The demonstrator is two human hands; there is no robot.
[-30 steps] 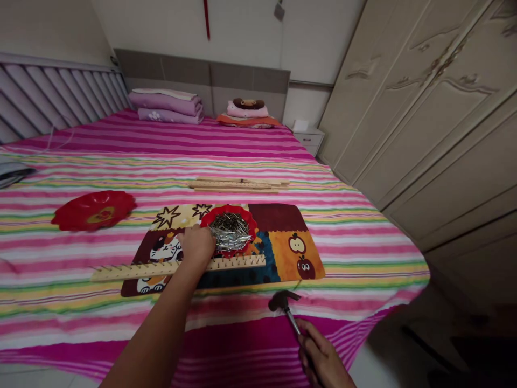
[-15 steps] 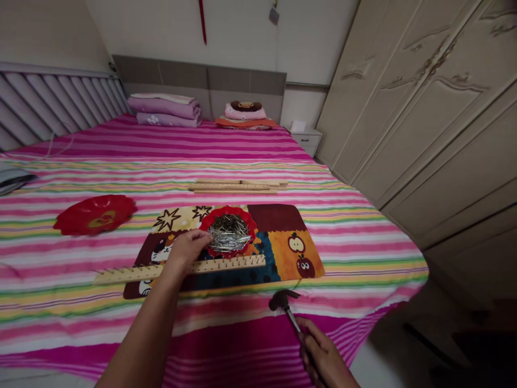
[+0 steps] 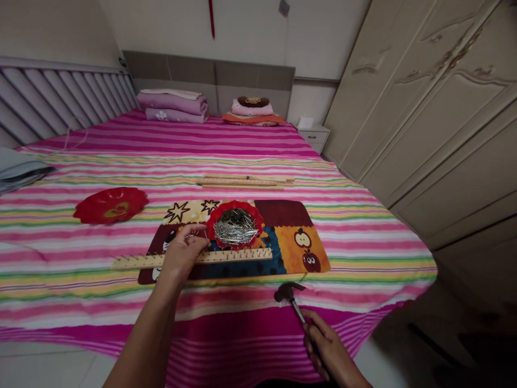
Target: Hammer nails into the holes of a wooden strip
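My left hand (image 3: 183,252) is closed in a pinch on a thin nail (image 3: 205,233), just left of a red scalloped bowl (image 3: 259,220). A heap of loose silvery and darker nails (image 3: 236,227) fills the bowl. Below it lies a long pale wooden strip (image 3: 238,256) with nails standing upright along it; my left hand and wrist cover part of its middle. My right hand (image 3: 328,345) is wrapped round the handle of a claw hammer (image 3: 288,292), held near the bed's front edge, apart from the strip.
Under the bowl and strip is a patterned mat (image 3: 283,213) on the striped bedspread (image 3: 363,242). Several wooden strips (image 3: 246,182) lie behind the mat. A red scalloped dish (image 3: 111,206) sits at left. Folded bedding (image 3: 175,106) is by the headboard; a wardrobe (image 3: 436,108) stands at right.
My left hand has drawn back from the bowl's nails to its left side, now with a nail in the fingertips. The hammer stays low in my right hand. The view has shifted slightly.
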